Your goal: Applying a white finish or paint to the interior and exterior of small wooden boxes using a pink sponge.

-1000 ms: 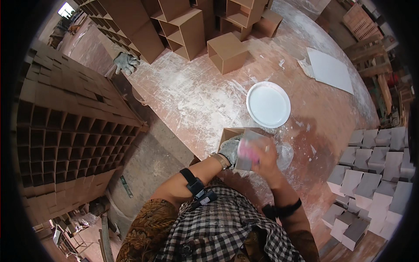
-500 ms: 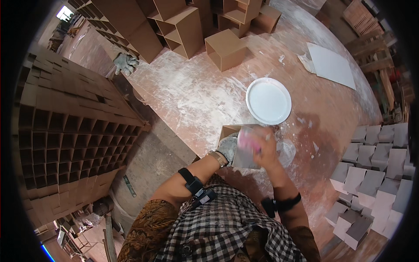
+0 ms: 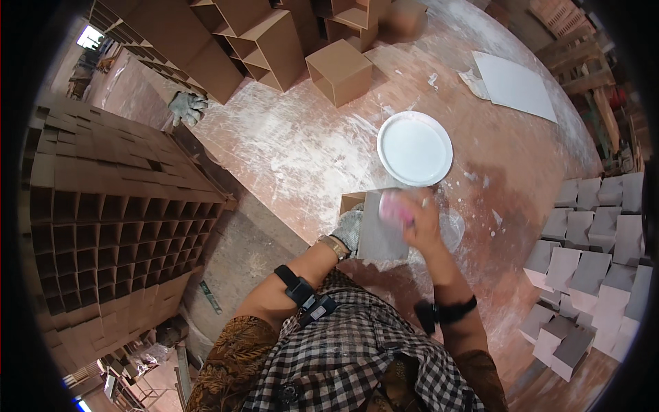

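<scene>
My left hand [image 3: 349, 227], in a grey work glove, grips the left edge of a small brown box [image 3: 374, 223] whose upper face is coated grey-white. My right hand [image 3: 420, 221] is bare and presses a pink sponge [image 3: 392, 208] against the top of that coated face. Just beyond the box stands a round white bucket [image 3: 414, 149] filled with white liquid. A wet puddle [image 3: 453, 230] lies on the floor beside my right hand.
A large stack of brown open-celled boxes [image 3: 110, 226] fills the left. More brown cube boxes [image 3: 340, 70] stand ahead. Rows of grey-white coated boxes [image 3: 590, 261] sit at the right. A white sheet [image 3: 515, 86] and a loose grey glove [image 3: 185, 106] lie on the whitened floor.
My right hand has carried the pink sponge up the box face toward its top edge. My head has shifted slightly, so the bucket sits lower in view.
</scene>
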Available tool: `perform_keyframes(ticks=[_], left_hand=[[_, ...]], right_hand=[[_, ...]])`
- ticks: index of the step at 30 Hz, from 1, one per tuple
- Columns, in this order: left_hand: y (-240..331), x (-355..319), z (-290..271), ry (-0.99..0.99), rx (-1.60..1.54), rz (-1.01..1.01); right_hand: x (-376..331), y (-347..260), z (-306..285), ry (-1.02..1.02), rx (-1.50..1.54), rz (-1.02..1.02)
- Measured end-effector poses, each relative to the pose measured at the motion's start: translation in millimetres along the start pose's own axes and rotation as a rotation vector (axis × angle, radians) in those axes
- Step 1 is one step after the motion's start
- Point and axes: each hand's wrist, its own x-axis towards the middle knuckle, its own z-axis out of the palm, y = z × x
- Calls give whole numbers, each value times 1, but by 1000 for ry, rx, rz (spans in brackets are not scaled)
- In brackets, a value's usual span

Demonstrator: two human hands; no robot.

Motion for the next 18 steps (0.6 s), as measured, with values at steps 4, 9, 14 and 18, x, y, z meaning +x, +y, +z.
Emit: perform_keyframes(ticks=[4, 9, 14, 18], left_hand=[[17, 0, -12, 4, 171, 126], [66, -8, -42, -35, 150, -75], [53, -6, -34, 8, 185, 55], [62, -5, -44, -103, 177, -138]], right_hand=[[2, 13, 2, 132, -45, 60], [-79, -37, -11, 41, 5, -4], [-39, -24, -22, -33, 64, 21], [2, 4, -3, 119, -21, 88]])
